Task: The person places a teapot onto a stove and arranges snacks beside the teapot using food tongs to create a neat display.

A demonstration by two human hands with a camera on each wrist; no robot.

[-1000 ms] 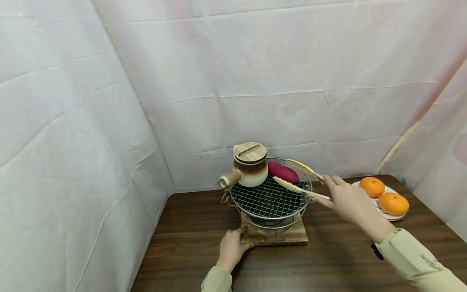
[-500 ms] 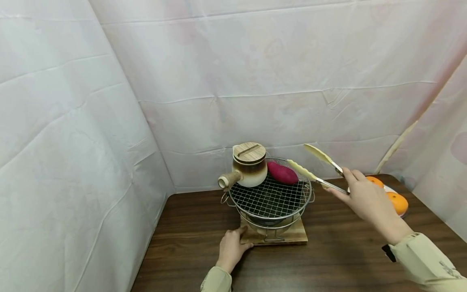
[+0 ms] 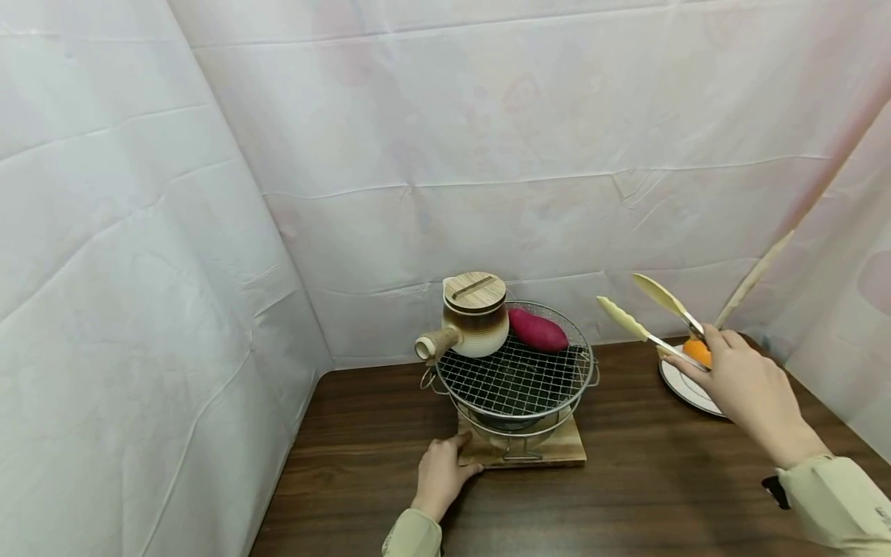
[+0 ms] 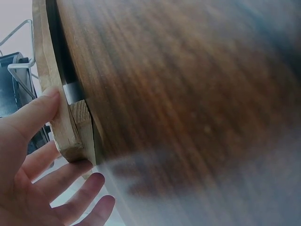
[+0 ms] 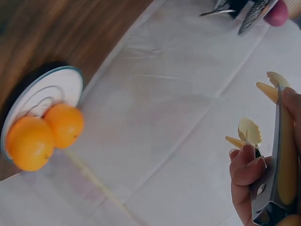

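My left hand (image 3: 440, 473) holds the front left corner of a square wooden board (image 3: 565, 450). In the left wrist view its thumb (image 4: 42, 106) lies on the board's face, with fingers at the edge. On the board stands a round stove topped by a wire grill (image 3: 515, 383). A purple sweet potato (image 3: 539, 331) lies on the grill's back right, beside a lidded clay pot (image 3: 480, 334). My right hand (image 3: 755, 387) grips metal tongs with cream tips (image 3: 622, 317). The tips are spread apart in the air, with nothing between them.
A white plate (image 3: 685, 388) with two oranges (image 5: 30, 143) stands at the right of the dark wooden table (image 3: 369, 418), partly hidden behind my right hand in the head view. The pot's side handle (image 3: 438, 342) sticks out past the grill's left rim. Pale curtains (image 3: 487, 170) hang close behind.
My right hand has moved right with the tongs, away from the sweet potato and over towards the plate. The sweet potato stays on the grill. My left hand has not moved.
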